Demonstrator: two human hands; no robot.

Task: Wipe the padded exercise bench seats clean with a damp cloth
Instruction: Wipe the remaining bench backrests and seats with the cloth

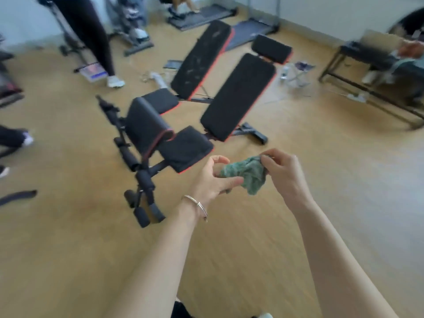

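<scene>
A crumpled green cloth (249, 174) was held in the air between both hands: its upper corner was pinched by the fingertips of the right hand (284, 177), while its left end was cupped between the curled fingers and thumb of the left hand (211, 180), on whose wrist a thin metal bangle (197, 204) was worn. Just beyond and left of the grip, apart from the cloth, the black, red-edged seat pad (185, 149) of the nearer bench was seen, with its long backrest (238, 95) tilted up farther ahead and its foam leg rollers (146, 180) lower left. A second backrest (202, 58), streaked with pale smudges, was raised behind the first. Far to the upper left, a person's dark-clad legs (91, 31) were seen beside a blue-and-white panel (94, 73), whose markings were too blurred to be read. A treadmill (202, 17) was placed against the far wall, and a dark-framed low bench (367, 83) well off to the upper right. Bare wooden floor (321, 157) was spread right of and below the grip.
</scene>
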